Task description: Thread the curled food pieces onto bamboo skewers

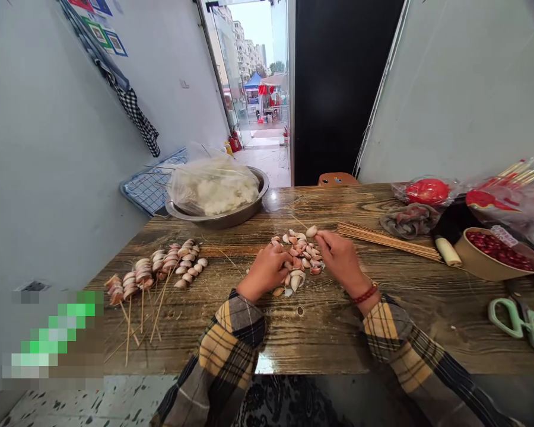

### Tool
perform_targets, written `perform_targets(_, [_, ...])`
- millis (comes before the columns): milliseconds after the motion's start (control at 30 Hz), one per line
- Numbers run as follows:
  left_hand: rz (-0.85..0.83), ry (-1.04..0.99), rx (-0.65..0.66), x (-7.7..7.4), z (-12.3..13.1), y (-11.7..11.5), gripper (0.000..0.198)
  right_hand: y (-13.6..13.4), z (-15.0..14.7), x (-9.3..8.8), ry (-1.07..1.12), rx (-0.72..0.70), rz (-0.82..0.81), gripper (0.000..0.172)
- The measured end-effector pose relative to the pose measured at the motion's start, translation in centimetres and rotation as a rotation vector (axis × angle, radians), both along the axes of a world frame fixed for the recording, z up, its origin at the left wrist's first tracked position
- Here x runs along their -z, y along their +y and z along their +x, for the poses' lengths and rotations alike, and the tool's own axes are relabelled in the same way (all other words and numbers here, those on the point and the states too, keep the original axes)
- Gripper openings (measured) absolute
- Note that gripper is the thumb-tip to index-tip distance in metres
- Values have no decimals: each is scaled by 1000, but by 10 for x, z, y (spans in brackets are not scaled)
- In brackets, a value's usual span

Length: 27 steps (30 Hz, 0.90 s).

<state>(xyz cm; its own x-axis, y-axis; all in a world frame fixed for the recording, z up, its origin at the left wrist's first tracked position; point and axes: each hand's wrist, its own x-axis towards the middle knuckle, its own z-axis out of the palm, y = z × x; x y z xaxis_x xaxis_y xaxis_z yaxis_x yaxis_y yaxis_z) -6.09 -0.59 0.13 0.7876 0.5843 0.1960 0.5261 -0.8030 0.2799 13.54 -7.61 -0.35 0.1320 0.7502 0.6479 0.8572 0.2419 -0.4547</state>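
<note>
My right hand [342, 258] is closed in a pinch at a pale garlic clove [311, 231]. A thin bamboo skewer [299, 222] sticks out from that clove toward the upper left. Over the pile of loose garlic cloves [306, 254], my left hand [267, 271] has its fingers curled down among them; whatever lies between its fingertips is hidden. Most cloves in the pile keep pinkish skin, and bits of peel lie near. On the left of the table, several filled garlic skewers [143, 271] lie bunched, their bare stick ends pointing toward me.
A metal basin [222, 220] with a bag of pale food stands at the back left. Bare skewers [389, 241] lie right of my right hand. Farther right are a rag [410, 220], a tub of red fruit [480, 268] and green-handled scissors [523, 323]. The table's front edge runs beneath my forearms.
</note>
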Motion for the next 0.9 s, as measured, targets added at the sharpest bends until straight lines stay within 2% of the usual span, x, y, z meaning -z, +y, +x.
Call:
perform_targets(133, [83, 77, 6, 2, 2, -1, 18, 1, 0, 4, -7, -17, -39, 31])
perform_targets(233, [91, 12, -1, 4, 6, -2, 18, 1, -1, 5, -1, -17, -68, 30])
perform_targets(300, [38, -92, -43, 4, 8, -2, 20, 1, -2, 5, 4, -18, -69, 32])
perform_targets(400, [-225, -374, -125, 0, 7, 0, 26, -1, -2, 4, 9, -32, -64, 33])
perform_targets(533, [-845, -787, -194, -10, 1, 0, 32, -3, -6, 4, 22, -64, -63, 33])
perform_targets(600, [-1056, -922, -213, -12, -1, 0, 36, -5, -9, 4, 24, -109, -72, 32])
perform_targets(700, [-1194, -1084, -211, -12, -2, 0, 35, -7, -15, 5, 22, -182, -77, 29])
perform_targets(900, [-1189, -1193, -199, -13, -1, 0, 40, -8, -18, 6, -17, -215, -149, 28])
